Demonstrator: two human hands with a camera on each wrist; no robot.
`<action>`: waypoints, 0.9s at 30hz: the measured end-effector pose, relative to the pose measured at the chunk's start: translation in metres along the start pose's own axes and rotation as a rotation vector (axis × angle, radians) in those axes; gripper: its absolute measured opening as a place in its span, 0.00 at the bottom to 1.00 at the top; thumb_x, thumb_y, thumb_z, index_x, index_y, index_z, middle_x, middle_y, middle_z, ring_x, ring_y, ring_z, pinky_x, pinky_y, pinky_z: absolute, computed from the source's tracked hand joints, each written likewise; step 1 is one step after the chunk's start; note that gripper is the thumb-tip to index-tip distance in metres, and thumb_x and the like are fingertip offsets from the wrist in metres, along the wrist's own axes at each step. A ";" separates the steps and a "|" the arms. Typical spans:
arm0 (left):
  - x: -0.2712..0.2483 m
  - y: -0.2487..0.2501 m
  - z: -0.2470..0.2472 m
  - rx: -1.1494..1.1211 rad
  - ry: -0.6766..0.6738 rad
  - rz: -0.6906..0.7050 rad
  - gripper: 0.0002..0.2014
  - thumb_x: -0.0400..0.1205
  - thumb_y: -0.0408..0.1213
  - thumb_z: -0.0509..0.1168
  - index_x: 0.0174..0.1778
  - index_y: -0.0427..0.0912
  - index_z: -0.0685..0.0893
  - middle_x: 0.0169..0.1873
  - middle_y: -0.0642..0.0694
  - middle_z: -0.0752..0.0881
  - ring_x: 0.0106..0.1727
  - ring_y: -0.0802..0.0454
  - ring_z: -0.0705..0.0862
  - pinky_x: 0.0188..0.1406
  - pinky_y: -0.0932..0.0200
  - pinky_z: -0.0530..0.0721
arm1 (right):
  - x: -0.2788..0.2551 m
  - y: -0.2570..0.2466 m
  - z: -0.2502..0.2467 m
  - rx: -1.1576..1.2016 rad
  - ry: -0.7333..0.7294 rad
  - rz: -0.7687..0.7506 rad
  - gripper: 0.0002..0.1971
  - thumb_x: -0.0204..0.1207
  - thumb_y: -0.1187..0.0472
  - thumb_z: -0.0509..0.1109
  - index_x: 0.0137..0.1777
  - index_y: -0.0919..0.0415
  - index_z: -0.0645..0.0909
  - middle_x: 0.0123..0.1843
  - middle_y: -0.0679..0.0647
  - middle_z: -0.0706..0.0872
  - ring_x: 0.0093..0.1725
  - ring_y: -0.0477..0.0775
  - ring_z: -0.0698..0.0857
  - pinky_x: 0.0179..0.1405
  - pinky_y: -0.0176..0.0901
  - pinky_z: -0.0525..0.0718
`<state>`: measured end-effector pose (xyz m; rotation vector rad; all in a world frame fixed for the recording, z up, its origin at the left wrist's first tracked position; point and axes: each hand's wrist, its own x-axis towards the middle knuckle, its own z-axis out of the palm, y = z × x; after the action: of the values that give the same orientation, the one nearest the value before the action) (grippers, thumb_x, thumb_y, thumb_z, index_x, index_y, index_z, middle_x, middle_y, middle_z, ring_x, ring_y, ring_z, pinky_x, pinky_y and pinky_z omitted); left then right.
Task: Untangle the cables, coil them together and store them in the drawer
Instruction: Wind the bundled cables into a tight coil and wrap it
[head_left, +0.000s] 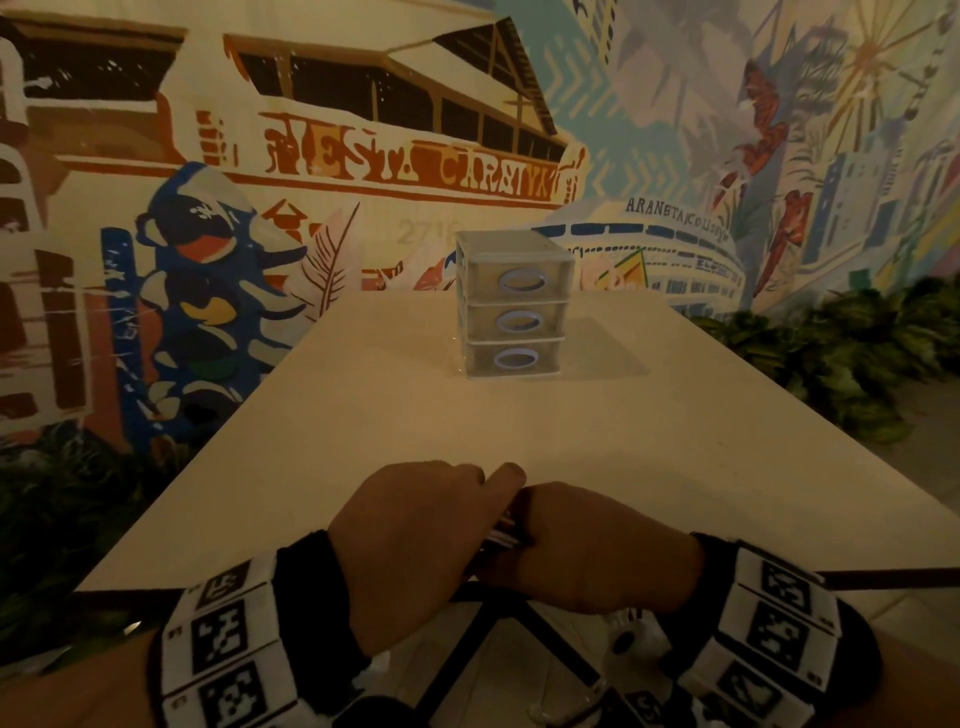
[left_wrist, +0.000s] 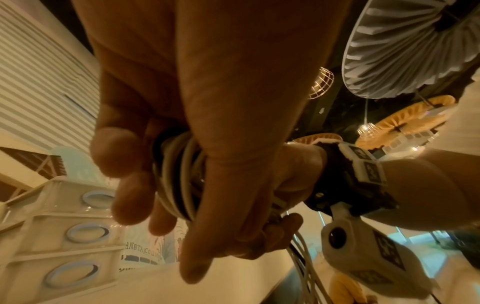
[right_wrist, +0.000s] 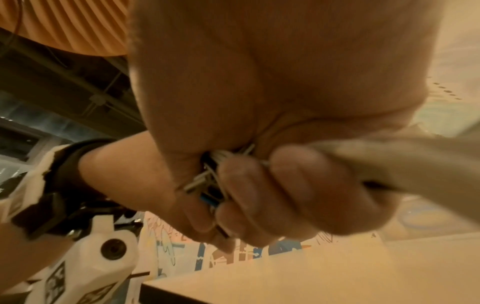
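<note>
A: What is the person holding at the near edge of the table (head_left: 363, 415)?

B: A bundle of cables (left_wrist: 179, 176), wound into several pale loops with darker strands showing between them. The left hand (head_left: 410, 540) is wrapping around the coil, fingers (left_wrist: 130, 197) curled on one side and the thumb pressing along the other.

A: And the right hand (head_left: 587, 545)?

B: It is lying just beside the left, knuckles touching, with its fingers (right_wrist: 293, 193) clamping tight on the cable ends. In the right wrist view, small metal plugs and a blue-tipped connector (right_wrist: 207, 200) are poking out between the fingers. Loose white strands (left_wrist: 303, 259) are hanging below the fist.

A: Where is the storage?

B: A translucent three-drawer unit (head_left: 514, 306) is standing upright farther back on the table, well apart from the hands. All three drawers are sitting flush, each with an oval bluish handle (head_left: 522, 281).
</note>
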<state>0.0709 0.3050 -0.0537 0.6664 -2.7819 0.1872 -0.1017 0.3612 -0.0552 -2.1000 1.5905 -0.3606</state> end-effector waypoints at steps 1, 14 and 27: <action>0.000 0.001 -0.010 0.013 -0.006 -0.013 0.34 0.70 0.49 0.70 0.73 0.54 0.68 0.44 0.52 0.87 0.37 0.52 0.87 0.32 0.50 0.89 | 0.000 0.002 -0.002 0.041 0.011 -0.006 0.14 0.84 0.47 0.68 0.56 0.58 0.86 0.44 0.51 0.87 0.38 0.43 0.79 0.40 0.32 0.76; 0.009 -0.001 -0.020 -1.606 -0.295 0.093 0.29 0.79 0.33 0.71 0.77 0.48 0.75 0.67 0.46 0.84 0.64 0.45 0.85 0.61 0.51 0.85 | -0.016 -0.012 -0.014 0.650 -0.008 -0.169 0.07 0.83 0.53 0.69 0.57 0.50 0.86 0.56 0.53 0.88 0.55 0.44 0.89 0.57 0.48 0.88; 0.022 0.013 -0.023 -1.300 0.092 0.009 0.11 0.82 0.41 0.69 0.49 0.35 0.89 0.52 0.57 0.91 0.51 0.54 0.90 0.48 0.54 0.90 | -0.015 -0.018 -0.016 0.688 -0.003 -0.221 0.21 0.81 0.65 0.71 0.34 0.36 0.87 0.36 0.45 0.90 0.31 0.41 0.88 0.33 0.33 0.85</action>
<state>0.0518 0.3112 -0.0260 0.2498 -2.1314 -1.3873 -0.0991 0.3758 -0.0309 -1.7160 1.0200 -0.8424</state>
